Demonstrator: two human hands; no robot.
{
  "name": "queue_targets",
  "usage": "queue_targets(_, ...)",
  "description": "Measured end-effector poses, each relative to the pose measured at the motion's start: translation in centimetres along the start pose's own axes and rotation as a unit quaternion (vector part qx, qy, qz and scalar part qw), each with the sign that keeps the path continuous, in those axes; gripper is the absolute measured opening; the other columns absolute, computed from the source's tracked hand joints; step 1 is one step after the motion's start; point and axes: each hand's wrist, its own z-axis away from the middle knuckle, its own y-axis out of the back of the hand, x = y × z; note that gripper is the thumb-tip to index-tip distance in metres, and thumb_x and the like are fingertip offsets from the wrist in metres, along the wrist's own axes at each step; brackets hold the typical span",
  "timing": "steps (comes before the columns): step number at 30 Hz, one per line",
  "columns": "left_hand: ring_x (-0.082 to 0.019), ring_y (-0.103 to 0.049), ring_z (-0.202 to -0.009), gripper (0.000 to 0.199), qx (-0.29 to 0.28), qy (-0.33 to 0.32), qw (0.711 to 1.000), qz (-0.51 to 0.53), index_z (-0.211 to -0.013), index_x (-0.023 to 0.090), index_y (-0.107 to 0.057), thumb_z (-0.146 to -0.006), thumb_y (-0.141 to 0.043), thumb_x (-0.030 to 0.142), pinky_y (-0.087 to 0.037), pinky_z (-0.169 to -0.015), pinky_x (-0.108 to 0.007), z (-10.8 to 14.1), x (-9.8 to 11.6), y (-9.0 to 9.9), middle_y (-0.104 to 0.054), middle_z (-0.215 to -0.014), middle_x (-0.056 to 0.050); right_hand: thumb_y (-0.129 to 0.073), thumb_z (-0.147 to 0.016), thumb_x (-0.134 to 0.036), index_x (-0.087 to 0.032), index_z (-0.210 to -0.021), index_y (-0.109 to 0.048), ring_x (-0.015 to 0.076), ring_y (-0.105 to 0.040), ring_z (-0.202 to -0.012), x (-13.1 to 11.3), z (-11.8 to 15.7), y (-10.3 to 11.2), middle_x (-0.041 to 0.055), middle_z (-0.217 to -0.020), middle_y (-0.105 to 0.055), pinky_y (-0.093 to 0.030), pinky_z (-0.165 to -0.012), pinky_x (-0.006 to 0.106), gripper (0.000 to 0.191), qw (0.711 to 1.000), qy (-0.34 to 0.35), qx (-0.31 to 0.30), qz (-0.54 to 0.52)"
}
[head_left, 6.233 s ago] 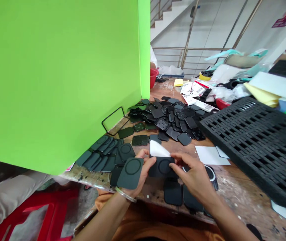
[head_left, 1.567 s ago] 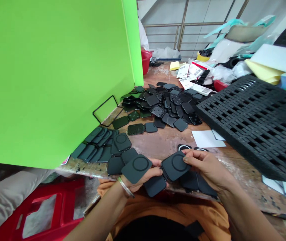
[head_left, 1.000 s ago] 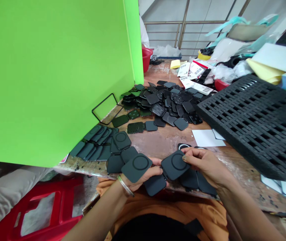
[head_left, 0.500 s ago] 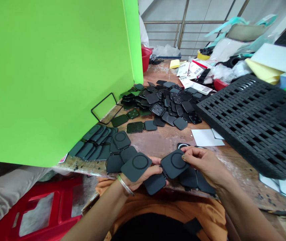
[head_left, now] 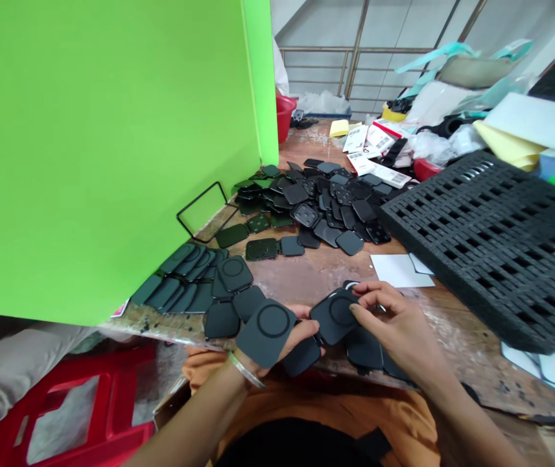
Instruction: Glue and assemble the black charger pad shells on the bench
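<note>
My left hand (head_left: pixel 301 329) is closed round a dark folding charger, which looks like hinged square pads. Its upper pad (head_left: pixel 333 318) bears a ring outline, and a lower pad (head_left: pixel 301 357) hangs beneath my fingers. Over the back of that hand lies a thin dark square piece with a ring (head_left: pixel 264 331); what keeps it there is hidden. My right hand (head_left: pixel 397 318) pinches the right edge of the upper pad between thumb and fingers. More dark pads (head_left: pixel 365 347) rest on the table under my right hand.
Overlapping ringed pads (head_left: pixel 180 279) lie at left beside a green panel (head_left: pixel 112 143). Behind is a heap of folding chargers (head_left: pixel 316 201). A black frame (head_left: pixel 207 211) leans there. At right are a slotted black foam tray (head_left: pixel 491 240) and white cards (head_left: pixel 399 270).
The upper pad has tilted slightly, and a pale line now shows along its top edge. My right thumb has shifted a little toward the pad's edge. My left hand keeps its hold.
</note>
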Motion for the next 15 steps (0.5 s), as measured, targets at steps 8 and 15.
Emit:
queue_targets(8,-0.019,-0.065,-0.062,0.026,0.032,-0.056,0.992,-0.104,-0.079,0.014,-0.066,-0.076,-0.063,0.040,-0.049,-0.054,-0.024,0.36,0.65,-0.50,-0.067,-0.070,-0.004,-0.060,-0.082,-0.030,-0.020,-0.068,-0.061,0.0218,-0.058,-0.095,-0.08,0.85,-0.57,0.0086,-0.109,-0.057,-0.043,-0.079,0.033,0.017,0.992,0.075,0.067,0.073)
queue_targets(15,-0.018,-0.064,-0.060,0.026,0.034,-0.066,0.990,-0.120,-0.079,0.014,-0.067,-0.077,-0.060,0.039,-0.048,-0.053,-0.023,0.78,0.88,-0.75,-0.065,-0.067,-0.003,-0.061,-0.082,-0.028,-0.020,-0.066,-0.060,0.0209,-0.058,-0.094,0.06,0.75,-0.74,0.0077,-0.106,-0.057,-0.043,-0.078,0.032,0.017,0.993,0.064,0.062,0.076)
